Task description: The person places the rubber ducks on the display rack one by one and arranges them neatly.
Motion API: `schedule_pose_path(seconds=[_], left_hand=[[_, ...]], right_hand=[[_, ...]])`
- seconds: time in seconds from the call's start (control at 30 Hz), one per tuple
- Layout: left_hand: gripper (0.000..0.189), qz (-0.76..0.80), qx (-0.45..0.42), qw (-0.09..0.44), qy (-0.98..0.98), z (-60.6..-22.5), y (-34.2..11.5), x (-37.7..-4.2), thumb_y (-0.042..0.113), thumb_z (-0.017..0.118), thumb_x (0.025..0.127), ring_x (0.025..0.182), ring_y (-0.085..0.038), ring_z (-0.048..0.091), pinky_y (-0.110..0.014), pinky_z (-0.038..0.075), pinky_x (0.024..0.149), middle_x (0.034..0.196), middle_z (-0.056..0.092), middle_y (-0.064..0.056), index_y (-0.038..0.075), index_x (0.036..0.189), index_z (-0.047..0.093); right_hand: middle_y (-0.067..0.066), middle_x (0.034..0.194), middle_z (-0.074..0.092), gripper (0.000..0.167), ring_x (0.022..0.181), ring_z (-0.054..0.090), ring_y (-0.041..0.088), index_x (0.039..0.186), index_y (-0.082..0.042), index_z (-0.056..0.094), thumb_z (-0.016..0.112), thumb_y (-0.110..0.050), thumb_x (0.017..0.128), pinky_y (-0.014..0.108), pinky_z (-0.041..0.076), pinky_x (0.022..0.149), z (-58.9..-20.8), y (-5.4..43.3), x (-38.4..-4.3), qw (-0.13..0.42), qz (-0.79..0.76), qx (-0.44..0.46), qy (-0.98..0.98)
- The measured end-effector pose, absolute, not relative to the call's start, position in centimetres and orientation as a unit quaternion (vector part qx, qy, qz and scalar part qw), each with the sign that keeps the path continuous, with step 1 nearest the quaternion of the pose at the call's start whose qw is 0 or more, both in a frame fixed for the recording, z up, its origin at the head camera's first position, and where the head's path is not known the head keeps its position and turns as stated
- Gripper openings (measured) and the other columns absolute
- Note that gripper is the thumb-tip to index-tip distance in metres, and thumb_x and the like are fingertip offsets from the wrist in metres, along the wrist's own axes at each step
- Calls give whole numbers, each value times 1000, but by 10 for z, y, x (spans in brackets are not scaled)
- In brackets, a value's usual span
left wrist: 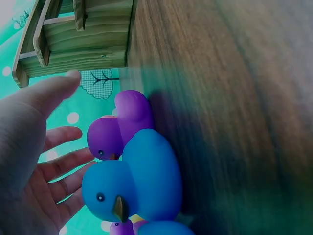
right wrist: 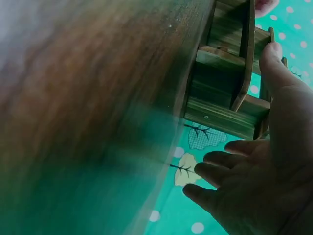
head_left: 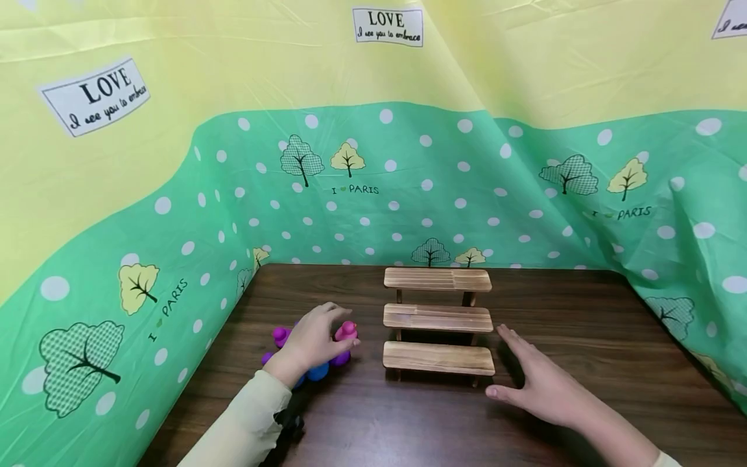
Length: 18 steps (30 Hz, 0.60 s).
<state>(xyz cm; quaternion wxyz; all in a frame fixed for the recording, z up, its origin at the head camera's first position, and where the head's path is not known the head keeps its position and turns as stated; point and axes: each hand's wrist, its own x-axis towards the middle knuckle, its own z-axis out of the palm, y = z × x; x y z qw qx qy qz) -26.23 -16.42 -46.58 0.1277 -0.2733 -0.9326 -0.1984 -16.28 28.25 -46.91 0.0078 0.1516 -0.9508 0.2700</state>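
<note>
A cluster of toy rubber ducks stands on the left part of the table. It includes a blue duck (left wrist: 151,176), a purple duck (left wrist: 134,115) and a pink duck (head_left: 346,331). Over this cluster is my left hand (head_left: 312,337), its thumb and fingers spread apart and holding nothing; it hides part of the ducks. A three-tier wooden stand (head_left: 438,357) is right of the ducks, its steps bare. My right hand (head_left: 543,383) hovers beside the stand's right side, fingers extended and thumb apart, with nothing in it. Whether its fingertips touch the stand, I cannot tell.
The dark wooden table (head_left: 420,428) carries the stand and ducks. A green and yellow patterned cloth (head_left: 362,227) hangs along its back and sides. Near the left sleeve lies a small black object (head_left: 290,425), its kind unclear.
</note>
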Motion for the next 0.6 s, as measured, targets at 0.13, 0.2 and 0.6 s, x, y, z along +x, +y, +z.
schedule_pose_path(seconds=[0.13,0.2,0.6], left_hand=[[55,-206,-260,120,-936,-466,-161,-267,41,90,84,110,-25,68,-44,57,96,117,71,-3,10,126,75],[52,-208,-255,111,-938,-465,-160,-269,38,90,84,111,-27,68,-46,57,97,117,72,-4,11,126,75],[38,-192,-252,90,-944,-469,-154,-280,28,90,85,98,-25,70,-43,59,88,111,72,-4,11,117,77]], right_hand=[[27,160,40,116,141,42,52,162,-1,33,82,-66,80,71,43,104,-469,279,-164,7,270,150,-951],[27,156,46,113,139,47,51,159,1,37,83,-65,80,70,45,103,-469,277,-165,7,272,151,-950],[23,136,65,85,127,61,43,138,5,61,88,-52,81,63,52,99,-474,271,-175,7,293,145,-945]])
